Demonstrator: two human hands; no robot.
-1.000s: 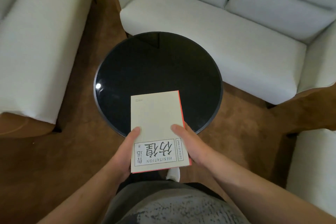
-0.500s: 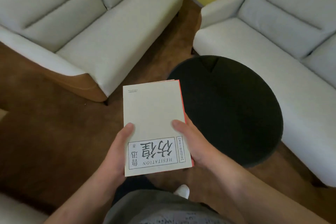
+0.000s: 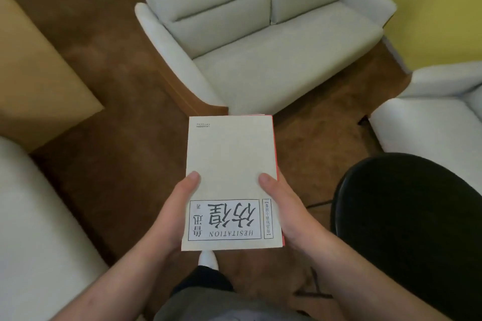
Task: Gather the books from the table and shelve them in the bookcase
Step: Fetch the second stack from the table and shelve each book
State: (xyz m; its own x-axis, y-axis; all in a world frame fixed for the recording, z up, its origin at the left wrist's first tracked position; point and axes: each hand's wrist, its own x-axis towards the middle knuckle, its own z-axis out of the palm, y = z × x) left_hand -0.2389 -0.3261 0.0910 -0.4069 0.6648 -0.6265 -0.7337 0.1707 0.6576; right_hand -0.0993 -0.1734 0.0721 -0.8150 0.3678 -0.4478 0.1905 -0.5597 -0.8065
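Table (image 3: pixel 407 229) now rt; hands (image 3: pixel 172 219) grip book (image 3: pixel 229 161).

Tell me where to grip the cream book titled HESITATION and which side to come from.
Take the book by its two long edges near the title end, one hand from each side, thumb on the cover, as the left hand and right hand do. It lies flat, broad and thin, so a two-sided hold likely keeps it level.
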